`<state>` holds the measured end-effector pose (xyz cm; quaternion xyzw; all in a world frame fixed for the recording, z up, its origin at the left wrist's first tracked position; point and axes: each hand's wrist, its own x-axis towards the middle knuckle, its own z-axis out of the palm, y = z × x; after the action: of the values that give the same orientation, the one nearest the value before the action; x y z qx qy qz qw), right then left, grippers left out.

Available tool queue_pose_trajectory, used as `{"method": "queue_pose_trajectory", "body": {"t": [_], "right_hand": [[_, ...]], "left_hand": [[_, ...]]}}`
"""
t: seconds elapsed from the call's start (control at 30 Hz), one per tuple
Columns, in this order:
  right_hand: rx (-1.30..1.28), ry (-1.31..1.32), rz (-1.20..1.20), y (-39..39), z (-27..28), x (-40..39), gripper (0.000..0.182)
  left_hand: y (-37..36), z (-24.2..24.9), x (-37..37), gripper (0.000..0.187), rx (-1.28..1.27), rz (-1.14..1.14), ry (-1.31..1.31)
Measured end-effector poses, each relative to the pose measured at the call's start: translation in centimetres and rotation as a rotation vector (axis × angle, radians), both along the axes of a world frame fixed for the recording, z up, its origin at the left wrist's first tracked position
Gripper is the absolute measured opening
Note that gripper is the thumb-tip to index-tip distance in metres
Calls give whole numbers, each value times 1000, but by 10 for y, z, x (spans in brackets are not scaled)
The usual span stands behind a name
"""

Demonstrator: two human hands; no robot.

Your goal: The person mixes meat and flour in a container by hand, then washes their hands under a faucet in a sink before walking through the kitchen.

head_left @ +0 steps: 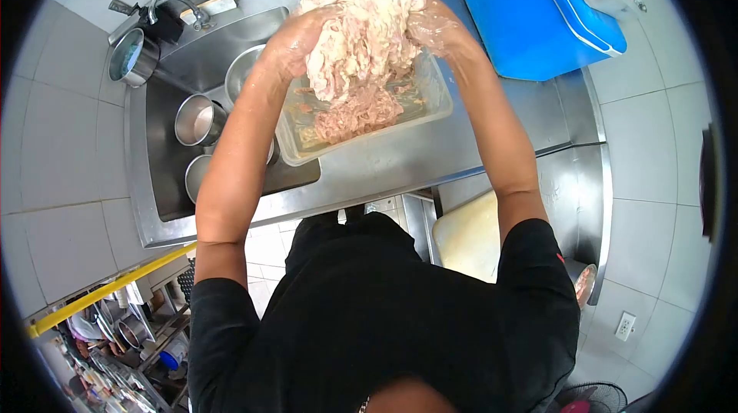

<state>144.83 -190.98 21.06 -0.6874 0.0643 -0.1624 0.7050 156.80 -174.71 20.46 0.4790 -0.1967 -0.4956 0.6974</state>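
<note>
A big mound of pale, wet raw meat [365, 32], which looks like chicken, is held up between my two hands. My left hand [296, 40] grips its left side, and my right hand [434, 24] grips its right side; the meat hides some of the fingers. Below the mound is a clear plastic tub [307, 153] standing on the steel counter. More pinkish meat [357, 114] lies in the tub, touching the underside of the lifted mound. Wet residue coats both hands.
Left of the tub is a steel sink [165, 182] with several metal pots, including one pot [198, 121], and a faucet [181, 5]. A blue cooler box [530, 17] stands at the back right. A pale board [470, 236] leans below the counter.
</note>
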Motion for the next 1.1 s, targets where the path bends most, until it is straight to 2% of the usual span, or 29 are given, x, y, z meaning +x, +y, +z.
{"method": "queue_pose_trajectory", "body": {"t": [0.07, 0.13, 0.17, 0.2, 0.23, 0.3, 0.33, 0.37, 0.4, 0.43, 0.47, 0.5, 0.53, 0.57, 0.6, 0.63, 0.7, 0.73, 0.8, 0.83, 0.9, 0.93, 0.97, 1.0, 1.03, 1.1], "right_hand": [[65, -35, -14, -1, -3, 2, 21], [10, 156, 20, -16, -37, 11, 30], [9, 155, 19, -9, -56, 15, 30], [120, 234, -16, 6, -77, 20, 34], [231, 312, -54, 16, -90, 20, 39], [-533, 634, -27, 41, -94, -6, 42], [-814, 697, 133, 28, -124, 1, 51], [-1099, 750, 301, 12, -152, 9, 60], [-1105, 751, 310, 7, -143, 2, 60], [-822, 798, 244, 7, -127, -14, 55], [-545, 833, 170, 2, -117, -23, 51], [-555, 840, 175, -8, -116, -25, 51], [-533, 804, 45, -18, -118, -26, 50], [-512, 762, -86, -30, -123, -26, 49], [-262, 651, -110, -57, -168, -25, 47], [-274, 658, -103, -60, -180, -16, 47], [-44, 629, -289, -62, -193, 13, 37], [-54, 626, -285, -70, -208, 29, 37], [-404, 313, -619, -84, -237, 60, 38], [-405, 309, -615, -86, -227, 72, 38], [327, 704, -447, -88, -193, 90, 41], [325, 699, -451, -91, -194, 95, 41], [479, 669, -226, -93, -197, 102, 40], [628, 633, 2, -95, -199, 106, 38], [628, 631, -1, -90, -194, 109, 38], [412, 686, -157, -71, -169, 115, 34]], "left_hand": [[2, 14, -3, 31, 79, 56, -195], [1, 26, -12, 32, 97, 48, -292], [0, 29, -14, 32, 114, 39, -387], [-6, 12, -3, 34, 160, 3, -596], [-14, 3, 5, 34, 157, 2, -596], [-24, -13, 16, 33, 404, -408, -763], [-26, -28, 15, 33, 397, -403, -769], [-27, -46, 13, 29, 359, -287, -808], [-26, -61, 12, 26, 326, -176, -834], [-21, -68, 16, 26, 329, -174, -823], [-14, -74, 27, 26, 425, -134, -1003], [-9, -79, 36, 26, 520, -86, -1181], [-6, -93, 47, 26, 515, -78, -1170], [-6, -113, 61, 34, 647, -402, -1451], [-7, -136, 68, 42, 773, -748, -1712], [-9, -166, 68, 42, 770, -736, -1702], [-13, -211, 69, 47, 758, -170, -1378], [-19, -197, 52, 41, 616, 171, -950], [-41, -195, 58, 38, 631, 193, -853], [-49, -195, 67, 37, 638, 209, -771], [-59, -194, 77, 40, 549, 142, -722], [-63, -184, 78, 40, 523, 133, -566], [-69, -173, 80, 41, 495, 124, -409], [-74, -162, 78, 41, 492, 124, -411], [-78, -150, 74, 40, 459, 163, -438], [-84, -147, 78, 40, 431, 198, -471]]}}
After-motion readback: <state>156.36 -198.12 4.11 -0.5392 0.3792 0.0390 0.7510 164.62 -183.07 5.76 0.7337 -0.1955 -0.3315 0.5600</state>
